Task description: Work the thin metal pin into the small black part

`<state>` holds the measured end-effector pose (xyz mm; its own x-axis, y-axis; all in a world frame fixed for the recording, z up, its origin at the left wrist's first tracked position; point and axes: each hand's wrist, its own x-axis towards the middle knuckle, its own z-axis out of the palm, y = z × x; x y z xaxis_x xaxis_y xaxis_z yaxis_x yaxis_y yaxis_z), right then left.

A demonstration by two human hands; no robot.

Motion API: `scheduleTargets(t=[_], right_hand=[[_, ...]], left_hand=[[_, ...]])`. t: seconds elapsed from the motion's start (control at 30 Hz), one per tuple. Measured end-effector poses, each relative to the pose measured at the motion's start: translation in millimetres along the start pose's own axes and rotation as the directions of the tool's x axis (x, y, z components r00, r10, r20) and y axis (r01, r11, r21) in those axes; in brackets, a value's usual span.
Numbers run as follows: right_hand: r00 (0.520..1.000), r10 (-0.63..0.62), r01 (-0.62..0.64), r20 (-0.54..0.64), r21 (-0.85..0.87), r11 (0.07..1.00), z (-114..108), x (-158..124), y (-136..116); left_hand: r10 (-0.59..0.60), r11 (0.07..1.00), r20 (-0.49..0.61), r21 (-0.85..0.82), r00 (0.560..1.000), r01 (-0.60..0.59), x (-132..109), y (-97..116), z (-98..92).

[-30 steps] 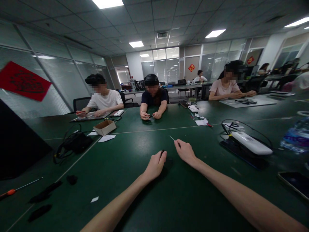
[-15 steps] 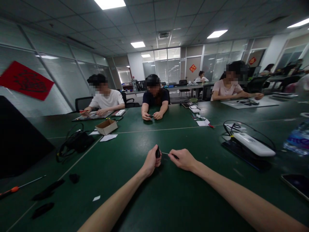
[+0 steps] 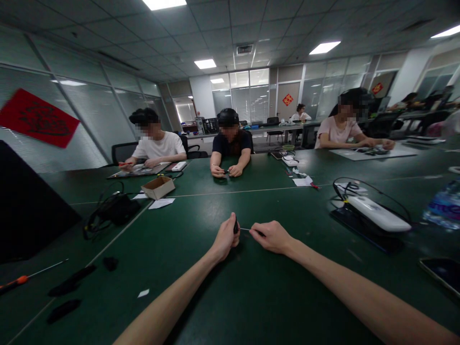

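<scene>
Just above the green table, my left hand is closed around a small black object. Most of that object is hidden by the fingers, so its kind does not show. My right hand grips the dark handle of a screwdriver. Its thin metal shaft points left, and the tip meets the black object or sits right beside it; I cannot tell which. Another screwdriver, orange and black, lies at the left edge near several black pieces.
A small open cardboard box and a black cable bundle are at left. To the right are a white power bank, a phone and a water bottle. Several people sit across the table, one straight ahead.
Both hands keep nearly the same place and grip. The black object in my left hand looks slightly turned, and the screwdriver shaft lies a little more level.
</scene>
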<state>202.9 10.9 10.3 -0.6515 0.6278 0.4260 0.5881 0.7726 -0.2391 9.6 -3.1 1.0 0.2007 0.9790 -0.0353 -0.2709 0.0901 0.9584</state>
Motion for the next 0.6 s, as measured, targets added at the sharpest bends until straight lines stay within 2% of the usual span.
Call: scheduleTargets(t=[0.37,0.6], right_hand=[[1.0,-0.026,0.026,-0.001,0.0,1.0,0.1,0.1,-0.7],[1.0,-0.016,0.016,0.008,0.001,1.0,2.7,1.8,0.0]], left_hand=[[0.033,0.998,-0.013,0.053,0.999,-0.033,1.4,-3.4,-0.4],[0.114,0.961,-0.078,0.261,0.99,-0.09,0.2,-2.5,-0.8]])
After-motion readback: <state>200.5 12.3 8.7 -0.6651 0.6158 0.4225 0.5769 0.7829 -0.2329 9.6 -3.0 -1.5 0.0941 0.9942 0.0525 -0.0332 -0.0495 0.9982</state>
